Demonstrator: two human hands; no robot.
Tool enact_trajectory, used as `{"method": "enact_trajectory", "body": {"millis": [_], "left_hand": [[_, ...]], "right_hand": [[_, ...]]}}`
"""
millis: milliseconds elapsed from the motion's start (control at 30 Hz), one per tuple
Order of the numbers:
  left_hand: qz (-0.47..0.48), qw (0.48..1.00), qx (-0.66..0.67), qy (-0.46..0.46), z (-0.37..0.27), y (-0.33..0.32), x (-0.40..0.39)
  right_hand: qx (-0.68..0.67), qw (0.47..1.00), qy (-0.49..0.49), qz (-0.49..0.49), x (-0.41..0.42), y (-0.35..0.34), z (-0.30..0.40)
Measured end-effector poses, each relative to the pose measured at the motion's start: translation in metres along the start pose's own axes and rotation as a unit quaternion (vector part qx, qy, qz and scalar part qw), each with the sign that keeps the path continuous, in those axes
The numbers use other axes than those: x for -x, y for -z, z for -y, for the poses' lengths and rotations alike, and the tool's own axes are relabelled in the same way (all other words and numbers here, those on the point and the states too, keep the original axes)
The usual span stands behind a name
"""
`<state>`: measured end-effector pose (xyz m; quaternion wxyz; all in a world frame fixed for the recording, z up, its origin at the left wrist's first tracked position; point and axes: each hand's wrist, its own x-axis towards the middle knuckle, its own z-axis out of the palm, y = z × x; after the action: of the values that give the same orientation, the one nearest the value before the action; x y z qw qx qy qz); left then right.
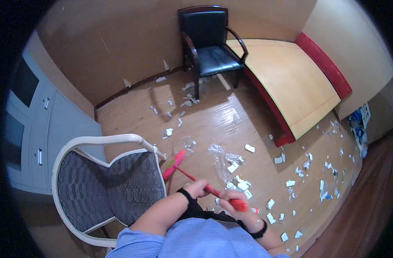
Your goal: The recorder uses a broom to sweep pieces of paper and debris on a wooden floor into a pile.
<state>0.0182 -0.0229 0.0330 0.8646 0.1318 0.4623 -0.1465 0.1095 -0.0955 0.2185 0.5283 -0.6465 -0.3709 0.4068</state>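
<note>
A broom with a red handle point(213, 190) slants across the front of my body, held in both hands. My left hand point(198, 189) is wrapped around the handle lower down, nearer the broom head. Close to the thick top end of the handle, my right hand point(233, 197) grips it. The pink and green broom head point(174, 163) is down at the floor, beside the seat edge of a white-framed chair point(96, 139). Crumpled clear plastic wrap point(218, 158) and a cluster of white foam pieces point(243, 186) lie on the wood-look floor ahead of my hands.
A black armchair point(216, 59) stands against the far wall, with scraps around its legs. Right of it is a low yellow-topped platform point(290, 84) with red sides. Grey cabinets point(69, 122) line the left. More white pieces point(290, 183) litter the floor to the right.
</note>
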Motion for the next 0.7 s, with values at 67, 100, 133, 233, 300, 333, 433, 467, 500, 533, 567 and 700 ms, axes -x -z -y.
{"method": "enact_trajectory", "body": {"millis": [67, 100, 133, 233, 300, 333, 433, 467, 500, 533, 567, 700], "left_hand": [[0.065, 0.996, -0.045, 0.035, -0.024, -0.023, 0.019], [0.068, 0.989, 0.059, 0.119, -0.049, -0.053, 0.049], [0.105, 0.977, 0.108, 0.150, -0.043, -0.050, 0.029], [0.160, 0.970, 0.113, 0.142, -0.054, -0.059, 0.023], [0.192, 0.967, 0.094, 0.139, -0.053, -0.062, 0.010], [0.197, 0.965, 0.105, 0.139, -0.058, -0.065, 0.018], [0.182, 0.965, 0.147, 0.122, -0.073, -0.067, 0.041], [0.163, 0.965, 0.174, 0.104, -0.079, -0.066, 0.046], [0.163, 0.965, 0.176, 0.105, -0.085, -0.061, 0.047], [0.154, 0.968, 0.188, 0.068, -0.091, -0.055, 0.048], [0.144, 0.969, 0.200, 0.029, -0.099, -0.048, 0.049], [-0.021, 0.975, 0.219, -0.042, -0.135, -0.019, 0.046]], "right_hand": [[0.067, 0.997, -0.045, 0.000, -0.013, 0.003, 0.021], [0.085, 0.995, -0.054, -0.002, -0.020, 0.000, 0.031], [0.093, 0.994, -0.050, -0.018, -0.025, -0.008, 0.040], [0.125, 0.990, -0.057, -0.010, -0.040, -0.014, 0.050], [0.111, 0.992, -0.043, -0.033, -0.048, -0.016, 0.063], [0.112, 0.992, -0.045, -0.032, -0.054, -0.018, 0.074], [0.063, 0.996, 0.049, 0.047, -0.073, -0.022, 0.096], [0.026, 0.996, 0.074, 0.052, -0.078, -0.022, 0.097], [-0.011, 0.993, 0.099, 0.056, -0.082, -0.022, 0.098], [-0.025, 0.992, 0.094, 0.075, -0.084, -0.017, 0.093], [-0.026, 0.992, 0.092, 0.076, -0.089, -0.016, 0.086], [-0.063, 0.986, 0.101, 0.114, -0.119, -0.015, 0.052]]}}
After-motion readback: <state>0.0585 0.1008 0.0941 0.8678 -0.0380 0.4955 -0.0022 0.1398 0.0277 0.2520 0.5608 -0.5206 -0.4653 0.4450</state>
